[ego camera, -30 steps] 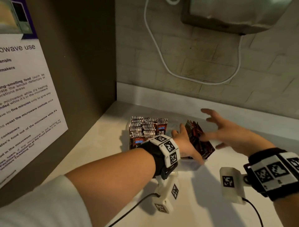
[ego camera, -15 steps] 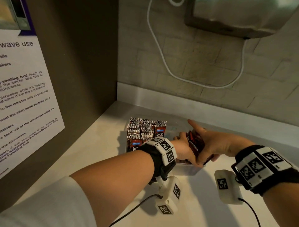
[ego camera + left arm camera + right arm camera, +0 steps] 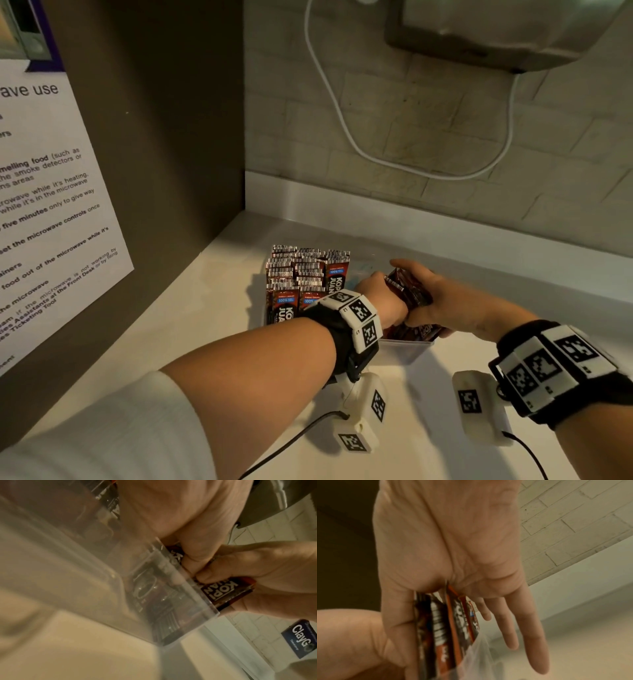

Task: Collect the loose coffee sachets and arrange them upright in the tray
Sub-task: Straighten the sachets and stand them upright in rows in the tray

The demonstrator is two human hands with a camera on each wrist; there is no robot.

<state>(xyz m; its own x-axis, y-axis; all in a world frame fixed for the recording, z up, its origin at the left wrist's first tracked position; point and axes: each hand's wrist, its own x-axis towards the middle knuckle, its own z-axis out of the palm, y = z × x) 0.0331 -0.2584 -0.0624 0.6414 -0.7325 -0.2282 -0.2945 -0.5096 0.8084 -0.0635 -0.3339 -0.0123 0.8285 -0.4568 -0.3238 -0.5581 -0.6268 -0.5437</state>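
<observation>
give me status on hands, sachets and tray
Left hand and right hand both grip one bundle of coffee sachets, half inside the clear tray. Upright sachet rows fill the tray's left side. Nothing in the way.

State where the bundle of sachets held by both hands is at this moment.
In the head view, the bundle of sachets sits at the clear tray's right end, pressed between the left hand and right hand, right of the upright rows.
</observation>
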